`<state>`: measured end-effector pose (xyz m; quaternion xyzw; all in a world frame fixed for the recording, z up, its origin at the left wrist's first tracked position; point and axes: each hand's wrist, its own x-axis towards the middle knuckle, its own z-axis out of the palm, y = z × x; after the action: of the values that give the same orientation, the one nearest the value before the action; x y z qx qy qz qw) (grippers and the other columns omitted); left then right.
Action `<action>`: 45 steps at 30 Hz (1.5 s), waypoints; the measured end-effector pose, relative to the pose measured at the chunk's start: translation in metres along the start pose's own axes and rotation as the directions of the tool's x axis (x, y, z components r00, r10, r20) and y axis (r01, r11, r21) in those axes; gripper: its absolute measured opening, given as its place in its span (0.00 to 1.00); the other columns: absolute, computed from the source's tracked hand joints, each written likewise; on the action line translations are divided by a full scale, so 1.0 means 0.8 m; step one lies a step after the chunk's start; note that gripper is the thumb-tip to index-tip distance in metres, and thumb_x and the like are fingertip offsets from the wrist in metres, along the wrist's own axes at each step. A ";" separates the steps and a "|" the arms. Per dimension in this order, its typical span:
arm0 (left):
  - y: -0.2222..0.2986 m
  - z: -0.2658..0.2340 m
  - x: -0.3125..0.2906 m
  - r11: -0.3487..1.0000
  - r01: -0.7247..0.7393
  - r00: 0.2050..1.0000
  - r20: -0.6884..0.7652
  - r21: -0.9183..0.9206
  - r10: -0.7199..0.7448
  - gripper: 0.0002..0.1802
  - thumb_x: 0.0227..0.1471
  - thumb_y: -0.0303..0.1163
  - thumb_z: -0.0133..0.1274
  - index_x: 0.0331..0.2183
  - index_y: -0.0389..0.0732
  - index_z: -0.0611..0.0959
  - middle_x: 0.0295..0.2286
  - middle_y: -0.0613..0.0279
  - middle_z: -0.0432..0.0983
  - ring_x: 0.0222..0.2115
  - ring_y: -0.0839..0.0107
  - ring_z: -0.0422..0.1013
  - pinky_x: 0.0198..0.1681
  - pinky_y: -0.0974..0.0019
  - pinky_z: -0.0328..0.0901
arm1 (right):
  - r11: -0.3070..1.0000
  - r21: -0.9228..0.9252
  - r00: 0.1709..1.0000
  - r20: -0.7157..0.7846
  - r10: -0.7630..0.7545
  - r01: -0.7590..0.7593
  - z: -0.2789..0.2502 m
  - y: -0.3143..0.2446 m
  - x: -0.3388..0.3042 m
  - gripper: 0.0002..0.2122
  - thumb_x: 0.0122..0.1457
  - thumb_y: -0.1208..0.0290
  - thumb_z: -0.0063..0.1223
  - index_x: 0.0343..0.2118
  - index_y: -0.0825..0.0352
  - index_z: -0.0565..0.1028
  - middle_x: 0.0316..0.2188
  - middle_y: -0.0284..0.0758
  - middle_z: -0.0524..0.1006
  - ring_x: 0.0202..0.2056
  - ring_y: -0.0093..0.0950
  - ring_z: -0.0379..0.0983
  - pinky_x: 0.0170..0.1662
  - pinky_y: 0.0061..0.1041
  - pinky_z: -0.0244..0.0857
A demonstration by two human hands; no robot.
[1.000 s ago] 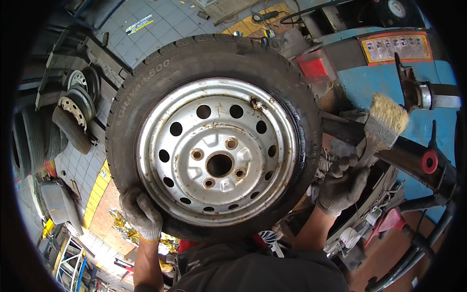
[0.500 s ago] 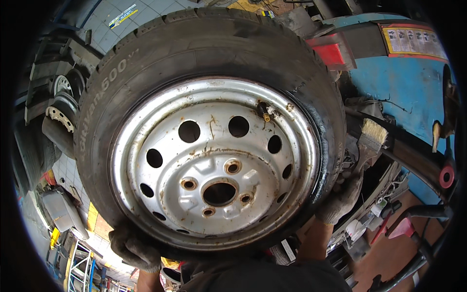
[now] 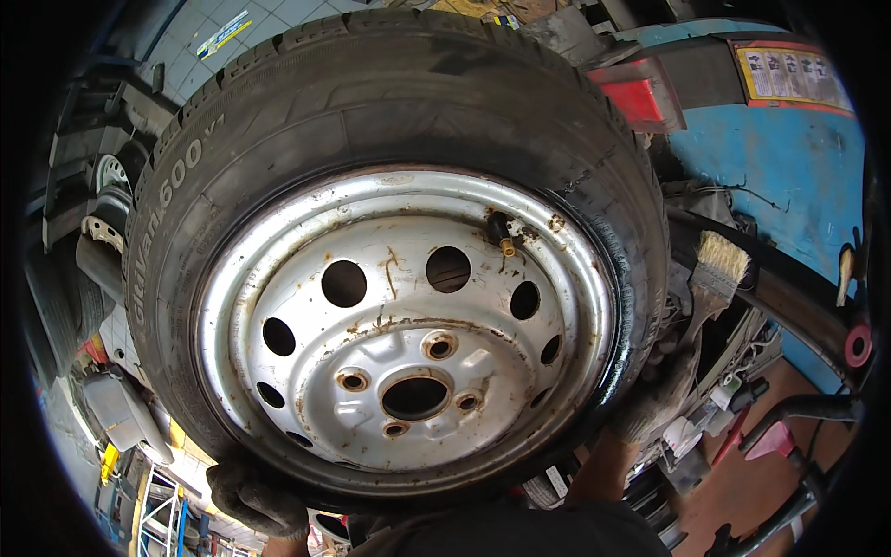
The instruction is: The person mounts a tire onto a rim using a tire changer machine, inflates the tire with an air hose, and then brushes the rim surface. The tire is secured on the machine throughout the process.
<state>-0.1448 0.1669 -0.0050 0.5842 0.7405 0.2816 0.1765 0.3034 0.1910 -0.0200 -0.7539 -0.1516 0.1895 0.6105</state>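
Note:
A black tyre (image 3: 390, 111) on a rusty silver steel wheel (image 3: 390, 237) fills the middle, its face tilted toward me. A rubber valve stem (image 3: 502, 234) with a brass end sticks out at the wheel's upper right. My left hand (image 3: 255, 501), in a dark work glove, is closed on the tyre's lower left edge. At the lower right edge, my gloved right hand (image 3: 654, 390) is against the tyre and also holds a flat brush (image 3: 717, 265), bristles up. Its fingers are partly hidden. Wet, shiny streaks show on the sidewall near that hand.
A blue machine (image 3: 761, 176) with a red block (image 3: 640, 97) stands at the right. Beneath it is a black lever with a red part (image 3: 772, 436). Tyres and a bare steel wheel (image 3: 102, 232) are stacked at the left. Beyond is grey floor tiling (image 3: 200, 70).
The tyre and wheel have come slightly closer and tilted a little, with the valve sitting slightly lower in view. Both hands keep their hold, and the brush stays in my right hand.

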 end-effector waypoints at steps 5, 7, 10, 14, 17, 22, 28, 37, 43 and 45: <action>-0.012 -0.015 -0.006 0.998 -0.048 0.994 0.096 -0.031 0.051 0.20 0.74 0.45 0.41 0.49 0.37 0.73 0.42 0.56 0.70 0.44 0.64 0.67 0.54 0.55 0.64 | 1.000 0.015 1.000 0.016 0.020 -0.020 -0.006 -0.002 0.003 0.28 0.76 0.50 0.46 0.67 0.69 0.68 0.29 0.21 0.72 0.27 0.09 0.65 0.33 0.08 0.62; -0.012 -0.011 -0.009 0.999 -0.020 0.997 0.070 -0.035 0.023 0.20 0.74 0.46 0.42 0.49 0.37 0.73 0.43 0.56 0.70 0.45 0.62 0.67 0.55 0.54 0.64 | 1.000 0.012 0.998 0.057 0.020 -0.021 -0.016 -0.001 0.002 0.25 0.76 0.52 0.47 0.65 0.68 0.69 0.32 0.21 0.72 0.29 0.09 0.64 0.33 0.08 0.59; 0.002 0.005 0.001 0.999 -0.053 0.998 -0.023 -0.001 0.053 0.17 0.72 0.41 0.42 0.47 0.35 0.73 0.40 0.53 0.71 0.40 0.59 0.66 0.49 0.51 0.63 | 1.000 0.018 0.999 0.032 0.012 -0.013 -0.019 -0.001 0.003 0.26 0.76 0.54 0.48 0.68 0.68 0.67 0.34 0.22 0.72 0.31 0.10 0.64 0.32 0.08 0.58; 0.001 0.008 0.003 0.998 -0.055 0.998 -0.042 -0.007 0.055 0.18 0.72 0.39 0.42 0.47 0.32 0.75 0.42 0.50 0.73 0.43 0.57 0.69 0.52 0.52 0.64 | 0.995 0.100 1.000 0.011 0.002 -0.003 -0.023 0.002 0.008 0.31 0.75 0.54 0.51 0.72 0.69 0.60 0.34 0.25 0.73 0.30 0.12 0.65 0.31 0.10 0.58; -0.004 0.012 0.007 0.993 -0.112 0.991 -0.063 0.040 0.114 0.16 0.71 0.34 0.44 0.47 0.30 0.76 0.42 0.48 0.75 0.43 0.55 0.71 0.54 0.54 0.65 | 0.994 0.103 0.998 0.066 0.020 -0.026 -0.031 -0.004 0.007 0.30 0.76 0.55 0.49 0.73 0.68 0.60 0.35 0.27 0.74 0.29 0.13 0.65 0.30 0.12 0.60; 0.005 0.017 0.007 0.997 -0.076 0.993 -0.093 0.018 0.077 0.15 0.73 0.35 0.44 0.50 0.32 0.76 0.44 0.50 0.77 0.44 0.59 0.72 0.53 0.57 0.66 | 0.991 0.123 0.997 0.070 0.039 -0.048 -0.030 -0.007 0.006 0.35 0.74 0.48 0.51 0.72 0.70 0.60 0.31 0.23 0.69 0.27 0.12 0.60 0.29 0.13 0.55; 0.012 0.020 0.012 0.992 -0.109 0.989 -0.097 0.069 0.115 0.16 0.74 0.36 0.45 0.48 0.33 0.78 0.40 0.50 0.76 0.42 0.59 0.71 0.52 0.56 0.66 | 0.998 -0.043 0.997 0.071 -0.041 0.044 -0.022 -0.012 0.005 0.39 0.71 0.43 0.53 0.71 0.73 0.62 0.28 0.20 0.66 0.26 0.11 0.57 0.30 0.15 0.52; 0.019 0.019 0.015 0.966 -0.137 0.988 -0.036 0.218 0.148 0.17 0.73 0.36 0.45 0.48 0.30 0.76 0.41 0.45 0.77 0.42 0.55 0.73 0.51 0.55 0.67 | 0.979 -0.195 0.990 0.112 0.082 -0.059 -0.031 -0.005 0.009 0.36 0.74 0.48 0.49 0.72 0.76 0.60 0.60 0.43 0.70 0.56 0.30 0.68 0.61 0.33 0.63; 0.017 0.020 0.015 0.964 -0.109 0.991 -0.052 0.244 0.125 0.16 0.73 0.35 0.45 0.48 0.29 0.76 0.41 0.46 0.78 0.40 0.55 0.74 0.49 0.56 0.69 | 0.997 -0.049 0.987 0.149 0.066 -0.059 -0.025 -0.008 0.006 0.35 0.75 0.54 0.51 0.72 0.77 0.57 0.61 0.44 0.70 0.56 0.29 0.68 0.62 0.32 0.62; 0.018 0.021 0.014 0.968 -0.088 0.994 -0.047 0.233 0.102 0.17 0.74 0.36 0.44 0.48 0.30 0.76 0.41 0.47 0.78 0.41 0.56 0.73 0.50 0.56 0.68 | 0.999 -0.039 0.989 0.146 0.033 -0.028 -0.025 -0.004 0.007 0.35 0.74 0.54 0.51 0.72 0.77 0.58 0.58 0.41 0.72 0.54 0.27 0.68 0.61 0.31 0.63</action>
<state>-0.1269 0.1835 -0.0087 0.6271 0.7442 0.2188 0.0719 0.3176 0.1769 -0.0138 -0.7513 -0.1881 0.2509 0.5808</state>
